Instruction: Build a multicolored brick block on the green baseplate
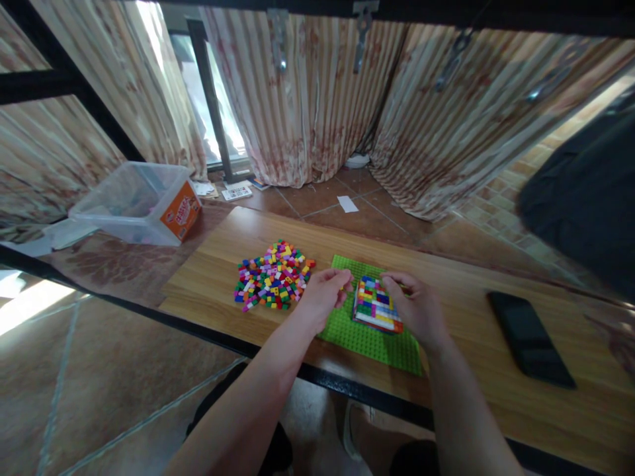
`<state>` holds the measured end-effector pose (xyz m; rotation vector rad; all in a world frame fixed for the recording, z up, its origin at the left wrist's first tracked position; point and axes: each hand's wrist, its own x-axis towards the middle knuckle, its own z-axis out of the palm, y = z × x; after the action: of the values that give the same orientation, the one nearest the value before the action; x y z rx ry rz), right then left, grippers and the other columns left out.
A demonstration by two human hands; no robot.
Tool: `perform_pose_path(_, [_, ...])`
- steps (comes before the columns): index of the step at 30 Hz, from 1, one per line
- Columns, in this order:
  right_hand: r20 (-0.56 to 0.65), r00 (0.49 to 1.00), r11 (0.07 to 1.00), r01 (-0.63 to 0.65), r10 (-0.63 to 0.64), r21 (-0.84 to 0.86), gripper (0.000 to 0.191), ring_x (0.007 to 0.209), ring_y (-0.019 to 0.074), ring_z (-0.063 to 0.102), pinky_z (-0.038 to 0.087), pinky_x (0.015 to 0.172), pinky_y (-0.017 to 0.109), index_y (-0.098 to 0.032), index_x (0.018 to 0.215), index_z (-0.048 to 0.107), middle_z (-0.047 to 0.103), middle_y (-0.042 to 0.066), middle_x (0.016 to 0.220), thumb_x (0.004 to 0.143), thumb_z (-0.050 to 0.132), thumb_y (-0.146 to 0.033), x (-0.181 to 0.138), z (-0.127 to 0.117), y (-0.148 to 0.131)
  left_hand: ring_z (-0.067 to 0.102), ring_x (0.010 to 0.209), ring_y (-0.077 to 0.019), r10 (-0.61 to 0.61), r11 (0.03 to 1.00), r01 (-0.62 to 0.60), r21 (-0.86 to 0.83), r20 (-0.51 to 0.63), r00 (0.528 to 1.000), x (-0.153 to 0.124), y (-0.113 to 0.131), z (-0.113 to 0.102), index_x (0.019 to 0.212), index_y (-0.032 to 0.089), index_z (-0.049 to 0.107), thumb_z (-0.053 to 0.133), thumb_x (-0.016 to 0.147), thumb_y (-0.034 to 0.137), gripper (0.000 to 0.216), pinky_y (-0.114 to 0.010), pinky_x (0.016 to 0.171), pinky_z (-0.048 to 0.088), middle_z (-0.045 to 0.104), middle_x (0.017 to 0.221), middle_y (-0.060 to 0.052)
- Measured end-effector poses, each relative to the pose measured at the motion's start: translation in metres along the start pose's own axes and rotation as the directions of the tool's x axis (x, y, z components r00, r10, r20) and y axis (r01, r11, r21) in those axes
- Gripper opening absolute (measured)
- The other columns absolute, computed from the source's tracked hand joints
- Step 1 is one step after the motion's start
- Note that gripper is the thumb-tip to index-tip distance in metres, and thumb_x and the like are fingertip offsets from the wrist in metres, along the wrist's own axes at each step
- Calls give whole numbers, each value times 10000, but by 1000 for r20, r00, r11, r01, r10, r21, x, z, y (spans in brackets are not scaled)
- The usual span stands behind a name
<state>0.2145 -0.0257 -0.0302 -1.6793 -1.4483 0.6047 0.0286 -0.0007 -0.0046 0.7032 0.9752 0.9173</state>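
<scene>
Wooden worktop (461,370) runs across in front of the seated person, and nearest its front edge lies a green studded baseplate (370,345). On the baseplate's middle stands a multicoloured brick block (376,305), several layers thick with a mostly closed top, so by my reckoning a fair part of the building is done. The left hand (323,295) sits just at the block's left edge, its grip narrow, thumb and fingers drawn together; whether a brick is pinched there I cannot tell. The right hand (418,308) curls over the block's far right corner, touching it, its grip equally narrow and its contents hidden. Left of the plate a big heap of loose bricks (272,276) remains unused, so plenty looks left. Farther right lies a dark phone (528,338); beyond, a clear plastic tub (136,201) and striped curtains (317,112).
</scene>
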Motion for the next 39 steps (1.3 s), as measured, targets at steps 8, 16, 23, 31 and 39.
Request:
perform_pose_path(8, [31,998,998,-53,52,35,370,823,220,669,505,780,351,-185,892,765,759,68,911,833,553,-482,2,11,-2,515,485,-50,-41,998,39,-59,-35,999,0,1,1,770,114,648,561,892,204,174,-175,473,353,620,671,-18])
perform_pose_path(16, [38,995,984,-95,90,154,349,780,222,677,516,731,342,-185,880,781,768,64,873,785,639,-489,3,12,-1,561,523,-70,-41,993,37,-115,-37,998,-3,4,2,769,104,656,556,888,172,169,-184,515,411,640,668,-32])
perform_pose_path(23, [51,993,981,-113,106,157,331,751,207,664,500,717,326,-187,832,771,760,52,827,775,621,-476,4,13,-4,557,523,-64,-44,995,43,-86,-18,999,-1,-2,2,780,104,655,567,874,161,140,-181,521,401,640,664,-25])
perform_pose_path(31, [118,986,975,-136,116,176,411,741,197,653,482,666,295,-174,871,766,743,43,813,821,563,-528,4,7,-3,562,529,-66,-33,997,30,-73,-32,999,-1,0,4,778,99,666,578,856,154,130,-179,518,399,648,670,-30])
perform_pose_path(39, [98,989,982,-120,107,145,411,689,186,629,456,612,284,-173,819,761,722,33,742,839,541,-520,4,7,-7,561,538,-73,-17,997,16,-70,-21,1000,-1,-2,3,782,109,669,639,821,193,97,-188,525,406,656,679,-34])
